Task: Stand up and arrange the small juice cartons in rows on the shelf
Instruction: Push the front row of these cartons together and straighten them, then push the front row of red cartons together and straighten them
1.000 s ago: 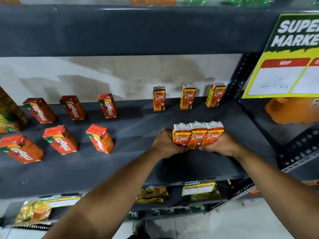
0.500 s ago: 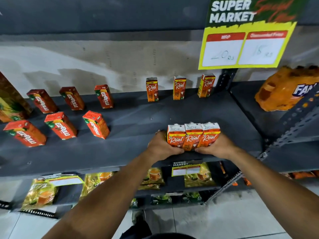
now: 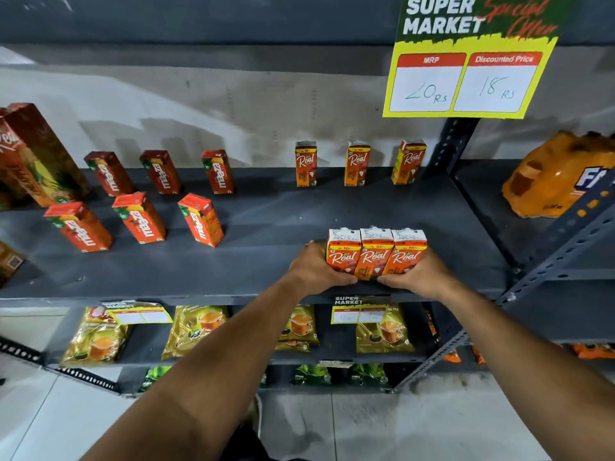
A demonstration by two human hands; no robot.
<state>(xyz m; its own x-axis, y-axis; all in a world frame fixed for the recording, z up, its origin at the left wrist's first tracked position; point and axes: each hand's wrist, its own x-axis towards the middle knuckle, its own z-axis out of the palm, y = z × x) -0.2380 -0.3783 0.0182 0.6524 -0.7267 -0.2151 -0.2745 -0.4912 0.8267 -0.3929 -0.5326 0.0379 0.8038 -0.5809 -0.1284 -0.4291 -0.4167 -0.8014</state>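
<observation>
Three small orange Real juice cartons stand pressed side by side near the front edge of the dark grey shelf. My left hand grips the left end of this trio and my right hand grips the right end, squeezing them together. Three more Real cartons stand upright and spaced apart along the back of the shelf. To the left, two rows of red Maaza cartons stand upright, three in each row.
A tall red juice box stands at the far left. A yellow price sign hangs at the upper right beside a metal upright. An orange Fanta pack lies on the neighbouring shelf. Tea packets fill the shelf below.
The view has tilted and shifted, so the shelf sits lower and the price sign has come further into view. Both hands still clasp the three cartons at the shelf front.
</observation>
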